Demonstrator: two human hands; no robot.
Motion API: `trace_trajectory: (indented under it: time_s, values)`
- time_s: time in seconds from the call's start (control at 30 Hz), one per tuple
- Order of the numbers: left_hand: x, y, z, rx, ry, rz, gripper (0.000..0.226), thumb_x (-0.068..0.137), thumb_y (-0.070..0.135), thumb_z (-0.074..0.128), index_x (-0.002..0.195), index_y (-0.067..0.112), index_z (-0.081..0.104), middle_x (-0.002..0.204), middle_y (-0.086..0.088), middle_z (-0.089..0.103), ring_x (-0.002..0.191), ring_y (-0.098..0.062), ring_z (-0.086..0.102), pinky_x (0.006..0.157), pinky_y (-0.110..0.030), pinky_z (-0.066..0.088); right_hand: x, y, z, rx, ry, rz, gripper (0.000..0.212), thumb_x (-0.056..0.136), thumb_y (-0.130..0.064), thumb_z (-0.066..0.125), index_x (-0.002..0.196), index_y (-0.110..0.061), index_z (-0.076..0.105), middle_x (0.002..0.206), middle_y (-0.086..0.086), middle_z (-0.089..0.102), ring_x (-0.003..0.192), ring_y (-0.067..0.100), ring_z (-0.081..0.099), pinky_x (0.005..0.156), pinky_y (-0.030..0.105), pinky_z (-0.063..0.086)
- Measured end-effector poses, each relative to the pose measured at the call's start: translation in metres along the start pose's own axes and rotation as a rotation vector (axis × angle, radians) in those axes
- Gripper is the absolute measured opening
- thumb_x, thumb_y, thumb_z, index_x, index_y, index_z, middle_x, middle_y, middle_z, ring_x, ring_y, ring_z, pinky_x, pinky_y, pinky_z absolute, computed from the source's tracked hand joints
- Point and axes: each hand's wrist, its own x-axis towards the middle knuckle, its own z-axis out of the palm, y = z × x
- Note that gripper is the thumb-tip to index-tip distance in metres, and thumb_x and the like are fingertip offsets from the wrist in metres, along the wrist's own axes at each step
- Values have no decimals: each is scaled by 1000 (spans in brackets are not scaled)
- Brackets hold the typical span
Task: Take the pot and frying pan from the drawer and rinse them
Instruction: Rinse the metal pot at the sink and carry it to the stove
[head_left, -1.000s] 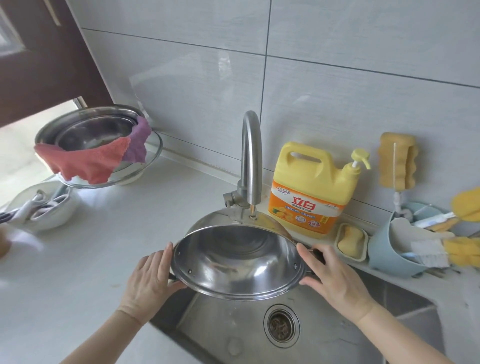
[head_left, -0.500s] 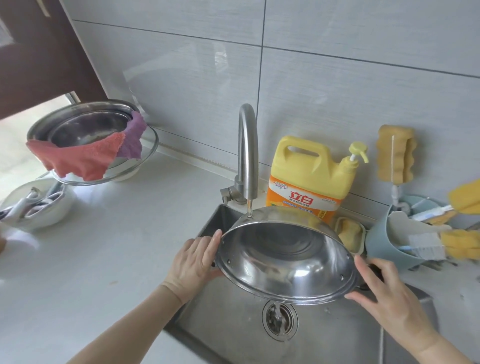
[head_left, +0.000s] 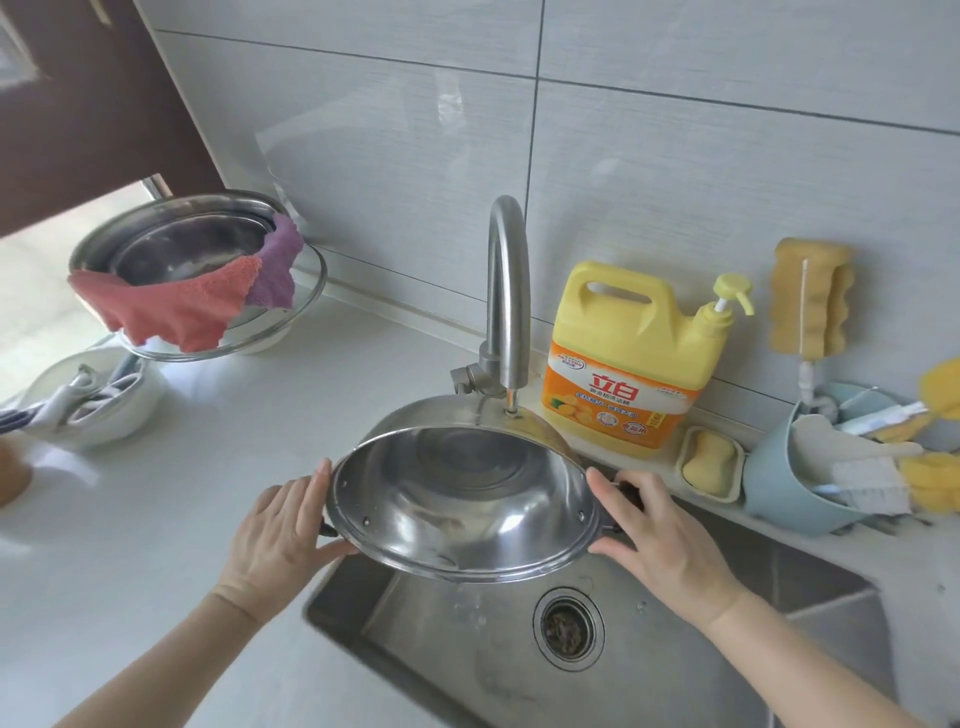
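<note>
- Head view: one steel pot (head_left: 462, 499) is held tilted over the sink (head_left: 649, 670), its open mouth turned toward the camera, its back edge just under the tap (head_left: 508, 301) spout.
- Two hands hold it. The left hand (head_left: 283, 535) has its fingers curled round the pot's left side handle; the right hand (head_left: 662, 535) clasps the right side handle, fingers along the rim.
- Counted: one tap, one drain (head_left: 568, 629) below and between the hands, one yellow detergent jug (head_left: 631, 358) beyond the right hand, one soap dish (head_left: 710, 464) just beside that hand's fingertips, one blue tub (head_left: 795, 488) of brushes farther right, one sponge (head_left: 810, 296) against the wall.
- Well beyond the left hand on the worktop (head_left: 218, 467): one stack of steel bowls (head_left: 176, 249) with a red cloth (head_left: 166, 306) and a purple cloth (head_left: 278, 260) over the rim, and one white bowl (head_left: 93, 400) of utensils.
- Against half a second ago, the pot sits more to the left and more level, centred under the spout; the right hand has closed onto its handle where it was open beside it.
- Both pot handles are mostly covered by the hands. No frying pan can be made out. Whether water runs from the tap is hard to tell; only droplets show near the drain. The utensils in the white bowl are blurred.
</note>
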Motion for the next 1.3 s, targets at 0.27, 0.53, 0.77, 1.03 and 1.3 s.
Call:
trace_trajectory:
  time_s: [0.27, 0.53, 0.77, 1.03, 1.3]
  values:
    - [1, -3, -6, 0, 18, -28, 93, 85, 63, 56, 142, -5, 29, 83, -9, 61, 80, -24, 52, 74, -37, 43, 8, -1, -3, -4, 7, -29, 125, 52, -20, 98, 149, -24, 19, 105, 12, 48, 74, 24, 65, 51, 33, 56]
    - [43, 53, 7, -54, 21, 106, 94, 83, 61, 57, 143, -3, 22, 86, -12, 62, 73, -29, 62, 66, -41, 49, -56, 22, -35, -31, -23, 195, 143, 46, -20, 99, 157, -33, 11, 110, 10, 45, 79, 25, 61, 51, 33, 55]
    - [72, 109, 16, -142, 65, 234, 94, 86, 54, 64, 145, -3, 18, 87, -8, 57, 70, -25, 58, 65, -37, 45, -123, 31, -78, -42, -12, 340, 70, 95, -66, 36, 156, -34, 20, 110, 13, 48, 85, 19, 53, 48, 36, 58]
    - [80, 124, 17, -180, 4, 238, 115, 71, 52, 83, 146, -2, 15, 81, -5, 56, 66, -22, 56, 59, -36, 48, -135, 34, -85, -64, -53, 378, 69, 93, -70, 34, 148, -29, 28, 109, 11, 47, 66, 30, 66, 40, 32, 55]
    - [54, 81, 7, -90, -48, 136, 91, 86, 58, 57, 145, -1, 20, 87, -11, 64, 68, -26, 62, 61, -38, 51, -81, 30, -51, -13, -100, 315, 130, 44, -23, 100, 150, -30, 25, 110, 7, 46, 70, 24, 64, 43, 31, 52]
